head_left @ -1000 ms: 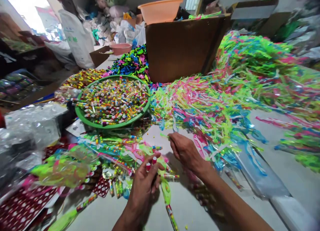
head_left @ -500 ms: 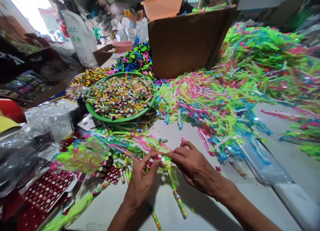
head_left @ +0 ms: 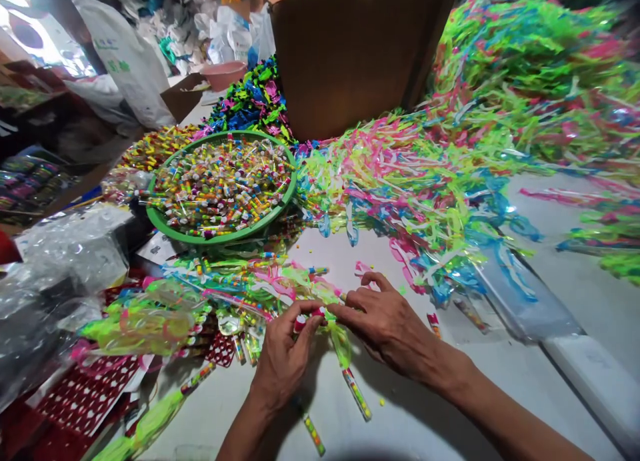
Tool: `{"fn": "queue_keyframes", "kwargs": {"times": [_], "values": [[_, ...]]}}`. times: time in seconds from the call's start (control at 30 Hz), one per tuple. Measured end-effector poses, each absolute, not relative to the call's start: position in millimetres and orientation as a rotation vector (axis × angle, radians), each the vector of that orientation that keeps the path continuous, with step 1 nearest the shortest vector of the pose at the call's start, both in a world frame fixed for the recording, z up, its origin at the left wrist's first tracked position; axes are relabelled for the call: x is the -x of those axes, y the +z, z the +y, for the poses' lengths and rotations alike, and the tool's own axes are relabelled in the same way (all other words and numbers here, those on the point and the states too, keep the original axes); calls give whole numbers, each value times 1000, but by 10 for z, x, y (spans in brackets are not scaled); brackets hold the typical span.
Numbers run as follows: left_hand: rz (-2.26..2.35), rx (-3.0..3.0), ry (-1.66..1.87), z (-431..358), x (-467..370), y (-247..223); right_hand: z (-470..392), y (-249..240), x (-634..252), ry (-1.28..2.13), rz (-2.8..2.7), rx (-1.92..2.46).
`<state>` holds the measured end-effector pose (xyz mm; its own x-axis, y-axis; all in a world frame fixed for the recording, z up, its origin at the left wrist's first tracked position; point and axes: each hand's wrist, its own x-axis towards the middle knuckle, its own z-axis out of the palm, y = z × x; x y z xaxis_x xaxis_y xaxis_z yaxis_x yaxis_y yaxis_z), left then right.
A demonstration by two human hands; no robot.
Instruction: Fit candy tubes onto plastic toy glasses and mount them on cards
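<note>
At lower center, the left hand [head_left: 287, 348] is curled, thumb and fingers pinching two red-and-white caps [head_left: 309, 318]; the half-open right hand [head_left: 387, 318] meets them, its grip, if any, hard to tell. Two candy tubes [head_left: 357, 394] lie below. One green basket [head_left: 223, 184] sits left of center; one brown box [head_left: 357, 58] blocks the upper center.

Your bare left hand [head_left: 286, 351] is palm-inward, thumb and index finger pinched together. Your bare right hand [head_left: 385, 324] is palm-down, index finger extended to the left fingertips. Both bare forearms angle inward from the lower edge.
</note>
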<state>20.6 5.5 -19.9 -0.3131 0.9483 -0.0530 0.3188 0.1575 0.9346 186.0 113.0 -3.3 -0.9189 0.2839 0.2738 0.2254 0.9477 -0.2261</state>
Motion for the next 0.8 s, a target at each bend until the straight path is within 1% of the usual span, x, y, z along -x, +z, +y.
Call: {"fn": "queue_keyframes", "kwargs": {"times": [0.17,0.37,0.57,0.8], "values": [[1736,-1326,1124,58,-190,-219,1133,-18,-1888,370,-2861,394],[1633,-1629,1039,59,-134,-197,1092,-8,-1887,392,-2992,460],[1623,-1566,898,30,-112,-206,979,-67,-1911,353,-3002,489],[1636,-1599,968,-20,-201,-304,841,-67,-1962,576,-2955,519]]}}
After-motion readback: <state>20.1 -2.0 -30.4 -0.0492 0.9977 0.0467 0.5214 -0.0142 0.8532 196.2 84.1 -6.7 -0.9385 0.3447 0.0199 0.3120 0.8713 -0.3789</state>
